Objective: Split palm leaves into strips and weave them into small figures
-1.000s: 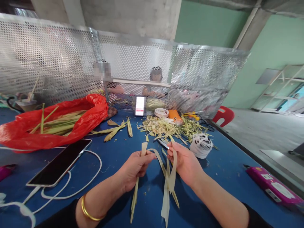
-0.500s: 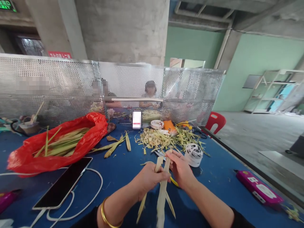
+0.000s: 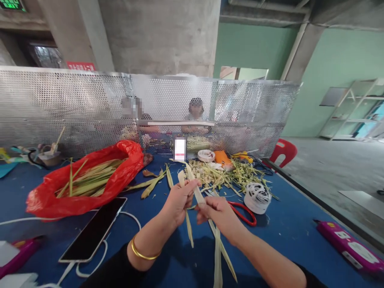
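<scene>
My left hand (image 3: pixel 178 202), with a gold bangle on the wrist, is closed in a pinch on pale leaf strips (image 3: pixel 196 192) held up above the blue table (image 3: pixel 156 240). My right hand (image 3: pixel 217 212) is closed on the same strips just below and to the right. Long ends of the strips (image 3: pixel 218 256) hang down from my right hand toward me. A shorter end (image 3: pixel 189 229) hangs under my left hand.
A red plastic bag (image 3: pixel 90 180) of green leaves lies at the left. A phone (image 3: pixel 94 230) on a white cable lies near it. Leaf scraps (image 3: pixel 222 174), a white cord spool (image 3: pixel 256 197), red-handled scissors (image 3: pixel 244 212) and a pink box (image 3: pixel 349 250) lie to the right. People sit behind a perforated metal screen (image 3: pixel 75 108).
Both hands came together from apart, then rose. The strips now cross between them, with the tips pointing up and away. The camera view shifted.
</scene>
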`<state>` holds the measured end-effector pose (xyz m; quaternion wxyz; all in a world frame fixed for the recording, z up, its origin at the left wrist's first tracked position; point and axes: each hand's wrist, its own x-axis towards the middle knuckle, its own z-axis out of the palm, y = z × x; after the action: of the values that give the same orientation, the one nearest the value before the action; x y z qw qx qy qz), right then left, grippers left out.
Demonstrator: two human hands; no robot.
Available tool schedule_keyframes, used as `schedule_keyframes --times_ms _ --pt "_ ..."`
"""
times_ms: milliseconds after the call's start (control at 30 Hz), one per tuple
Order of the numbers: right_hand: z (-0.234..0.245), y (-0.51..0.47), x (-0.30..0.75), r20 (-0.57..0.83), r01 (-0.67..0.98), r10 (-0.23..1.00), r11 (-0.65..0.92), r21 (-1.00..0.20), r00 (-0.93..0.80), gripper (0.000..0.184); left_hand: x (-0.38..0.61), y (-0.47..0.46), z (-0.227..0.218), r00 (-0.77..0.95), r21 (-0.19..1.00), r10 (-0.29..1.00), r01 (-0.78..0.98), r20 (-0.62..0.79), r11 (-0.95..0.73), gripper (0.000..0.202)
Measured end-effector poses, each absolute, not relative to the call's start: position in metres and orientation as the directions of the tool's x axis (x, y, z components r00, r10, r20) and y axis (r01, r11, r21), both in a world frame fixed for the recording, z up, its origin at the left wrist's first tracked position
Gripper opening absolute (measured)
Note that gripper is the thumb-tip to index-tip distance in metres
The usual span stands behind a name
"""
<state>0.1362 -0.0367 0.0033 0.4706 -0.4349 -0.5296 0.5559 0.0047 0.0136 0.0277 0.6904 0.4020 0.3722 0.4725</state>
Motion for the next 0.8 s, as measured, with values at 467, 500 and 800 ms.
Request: schedule_keyframes --times_ms 467,500,800 --pt "-0.015 -0.048 0.134 -0.115 -0.282 0.921 -0.23 -0.931 -0.373 0.027 0.01 0.018 0.018 0.102 0.741 0.956 -0.611 -0.274 0.278 0.026" --pt "-0.014 -0.047 0.136 -0.099 -0.279 0.928 -0.208 -0.938 -0.36 0.026 0.006 0.023 0.02 0.106 0.73 0.966 -0.637 -0.238 0.25 0.028" --pt "-0.01 -0.029 0.164 0.035 -0.23 0.975 -0.016 -0.973 -0.22 0.028 -0.054 0.062 0.055 -0.355 0.87 0.932 -0.479 -0.069 -0.118 0.008"
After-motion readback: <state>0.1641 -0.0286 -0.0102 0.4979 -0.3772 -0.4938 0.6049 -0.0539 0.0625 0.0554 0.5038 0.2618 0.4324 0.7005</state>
